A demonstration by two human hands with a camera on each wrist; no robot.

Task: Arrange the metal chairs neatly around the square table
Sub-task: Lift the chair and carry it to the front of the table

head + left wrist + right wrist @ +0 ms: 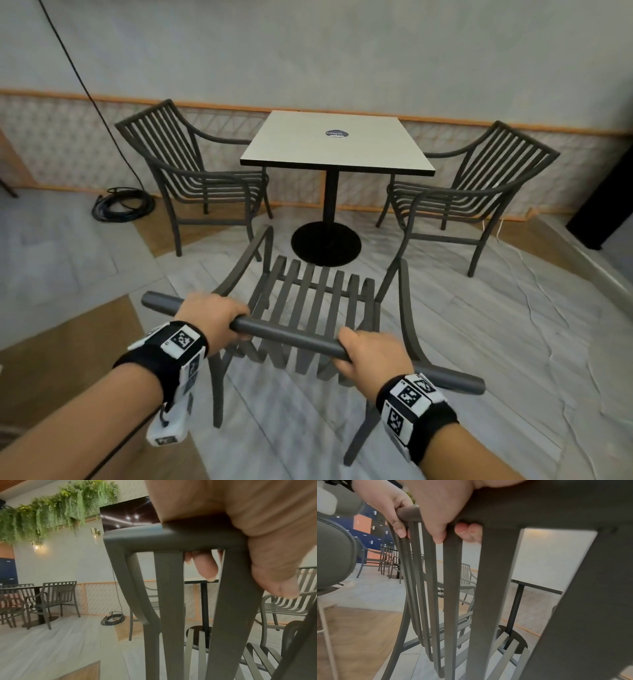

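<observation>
Grey marble-look floor tiles (479, 325) with some wooden panels cover the ground, and a pale wall (308, 51) with a patterned lower band stands at the far side. Against this wall stands the square table (337, 142), with a light top, a round sticker (335, 133) on it, and a black post on a round black base (326, 243).

One metal chair, the left chair (191, 174), stands on the left side of the table and faces it. Another one, the right chair (472, 192), stands on the right side and also faces the table. Both are close to the table edges, with their front parts near it.

A third one, the near chair (308, 308), stands on the near side of the table with its seat toward the base. It is a little apart from the table and appears slightly turned. The left hand (212, 317) grips the top rail (291, 337) of its backrest, with the fingers curled around the tube. The right hand (371, 353) holds the same rail further right, also with fingers wrapped around; in the right wrist view the fingertips (468, 532) show under the rail between the slats. Both wrists carry black bands with printed markers.

On the floor at the far left lies a coiled black cable (121, 205), and one strand goes up the wall.
</observation>
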